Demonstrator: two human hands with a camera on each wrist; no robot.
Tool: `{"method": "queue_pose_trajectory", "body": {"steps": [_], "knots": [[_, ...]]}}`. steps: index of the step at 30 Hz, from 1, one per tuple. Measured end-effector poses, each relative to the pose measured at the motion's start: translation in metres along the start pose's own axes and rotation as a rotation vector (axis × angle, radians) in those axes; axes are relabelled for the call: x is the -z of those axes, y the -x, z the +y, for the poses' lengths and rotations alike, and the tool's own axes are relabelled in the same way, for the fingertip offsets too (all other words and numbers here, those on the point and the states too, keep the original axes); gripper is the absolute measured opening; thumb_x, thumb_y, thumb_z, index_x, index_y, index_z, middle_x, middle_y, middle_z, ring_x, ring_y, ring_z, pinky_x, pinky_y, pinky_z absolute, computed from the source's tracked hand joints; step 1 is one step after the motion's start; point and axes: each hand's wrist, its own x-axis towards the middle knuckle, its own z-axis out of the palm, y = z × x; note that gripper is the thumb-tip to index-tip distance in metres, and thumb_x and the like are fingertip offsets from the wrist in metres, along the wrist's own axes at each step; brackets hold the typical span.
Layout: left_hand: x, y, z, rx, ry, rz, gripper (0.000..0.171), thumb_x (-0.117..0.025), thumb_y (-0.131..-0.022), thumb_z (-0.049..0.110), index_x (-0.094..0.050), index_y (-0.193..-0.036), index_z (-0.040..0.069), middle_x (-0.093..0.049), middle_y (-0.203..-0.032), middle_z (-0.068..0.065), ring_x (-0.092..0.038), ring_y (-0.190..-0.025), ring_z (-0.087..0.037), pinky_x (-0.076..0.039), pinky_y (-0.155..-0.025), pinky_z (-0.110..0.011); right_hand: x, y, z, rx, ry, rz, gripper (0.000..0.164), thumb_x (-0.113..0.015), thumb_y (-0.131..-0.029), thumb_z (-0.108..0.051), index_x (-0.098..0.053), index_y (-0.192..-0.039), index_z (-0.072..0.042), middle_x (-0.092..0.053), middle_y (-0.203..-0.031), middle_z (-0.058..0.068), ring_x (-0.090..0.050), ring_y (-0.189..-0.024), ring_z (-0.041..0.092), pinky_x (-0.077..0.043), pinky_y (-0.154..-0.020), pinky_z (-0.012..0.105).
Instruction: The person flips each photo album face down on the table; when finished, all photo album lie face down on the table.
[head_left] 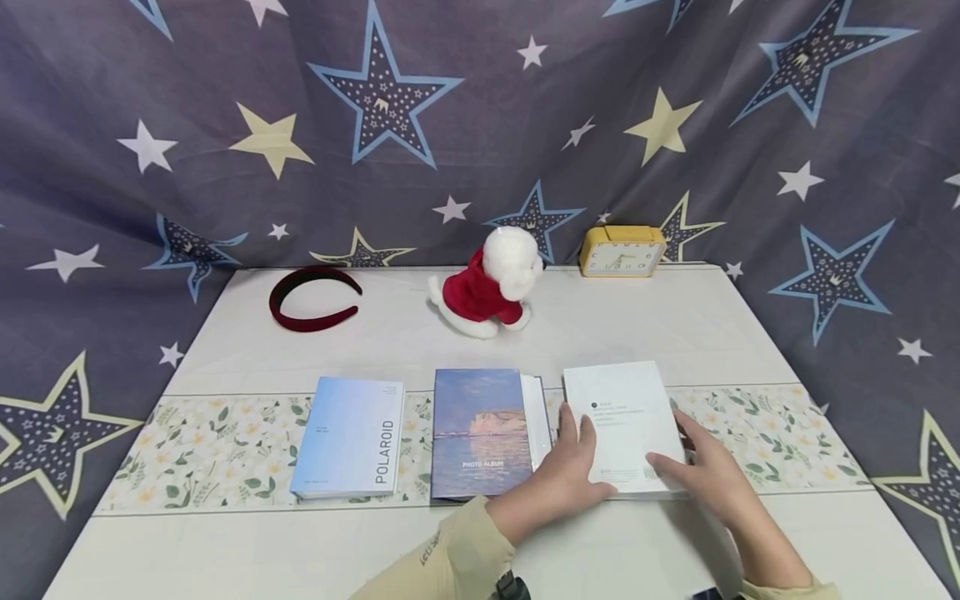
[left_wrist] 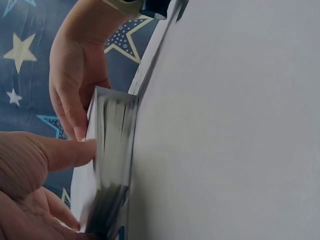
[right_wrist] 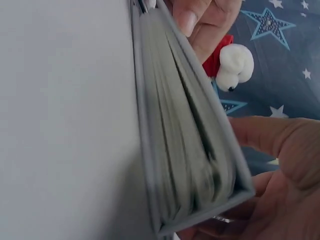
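Fingers of the left hand (head_left: 562, 479) lie fairly straight along the 9 o'clock edge of the white book (head_left: 624, 417), touching it without curling round, the thumb by the 7 o'clock corner. Those of the right hand (head_left: 708, 479) grasp the book's 3 o'clock edge, thumb on the cover and the rest wrapped about the side. Pale sleeves (head_left: 450, 558) cover both forearms, and a black strap (head_left: 513, 586) shows by the left wrist.

Between the hands, the book lies cover up with small print on it; its page edges show in both wrist views. Whether its underside is raised from the table (head_left: 225, 550) cannot be told.

Just beside it at 9 o'clock is the photo album (head_left: 476, 433), a seaside cliff on its cover and a pale strip down its 3 o'clock side. Farther out at 9 o'clock lies the blue POLAROID book (head_left: 348, 437). A flowered band (head_left: 202, 454) runs beneath all three.

Beyond, the headband (head_left: 307, 326), dark red, lies at about 11 o'clock from the POLAROID book. The white toy dog (head_left: 476, 292), in red, sits between 10 and 11 o'clock from the white book, head toward 3. At 12 stands the yellow clock (head_left: 622, 254), before the starry cloth (head_left: 480, 125).
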Motion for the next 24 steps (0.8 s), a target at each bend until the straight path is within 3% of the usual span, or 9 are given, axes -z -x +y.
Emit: {"method": "queue_pose_trajectory", "body": {"steps": [5,8,11,16,24], "knots": [[0.004,0.007,0.003,-0.038,-0.174,-0.008,0.081,-0.075,-0.085,0.031,-0.036,-0.148,-0.002,-0.009,-0.158,-0.029,-0.024,-0.143,-0.038,-0.041,-0.104,-0.034,-0.004,0.005,-0.018,0.087,0.140,0.146,0.080,-0.074,-0.085,-0.028,-0.035,-0.145,0.009,-0.030,-0.147,0.037,-0.030,-0.133,0.055,-0.030,-0.102,0.065],[0.012,0.013,0.004,-0.072,-0.254,-0.013,0.073,-0.070,-0.088,0.034,-0.041,-0.147,0.001,-0.019,-0.158,-0.024,-0.015,-0.146,-0.037,-0.034,-0.110,-0.039,-0.008,0.006,-0.029,0.197,0.145,0.267,0.066,-0.074,-0.085,-0.024,-0.048,-0.137,0.008,-0.032,-0.147,0.035,-0.031,-0.133,0.055,-0.027,-0.101,0.069],[0.021,0.018,0.004,-0.098,-0.295,-0.003,0.068,-0.065,-0.092,0.035,-0.042,-0.147,0.002,-0.025,-0.156,-0.023,-0.015,-0.146,-0.038,-0.027,-0.113,-0.043,-0.015,0.005,-0.036,0.296,0.107,0.320,0.056,-0.074,-0.085,-0.020,-0.055,-0.132,0.005,-0.040,-0.144,0.031,-0.038,-0.130,0.052,-0.030,-0.099,0.068],[0.032,0.024,-0.003,-0.096,-0.329,0.064,0.068,-0.064,-0.093,0.035,-0.041,-0.146,0.000,-0.026,-0.155,-0.026,-0.014,-0.145,-0.043,-0.021,-0.115,-0.050,-0.030,0.002,-0.044,0.390,0.002,0.224,0.049,-0.073,-0.086,-0.016,-0.059,-0.129,0.004,-0.048,-0.140,0.027,-0.043,-0.129,0.047,-0.032,-0.104,0.062],[0.047,0.034,-0.031,-0.034,-0.435,0.222,0.076,-0.068,-0.089,0.039,-0.039,-0.148,0.002,-0.022,-0.155,-0.029,-0.012,-0.142,-0.052,-0.014,-0.110,-0.066,-0.058,-0.002,-0.062,0.417,-0.169,-0.026,0.059,-0.070,-0.090,-0.021,-0.050,-0.138,0.005,-0.045,-0.145,0.024,-0.039,-0.135,0.040,-0.034,-0.107,0.050]]}}
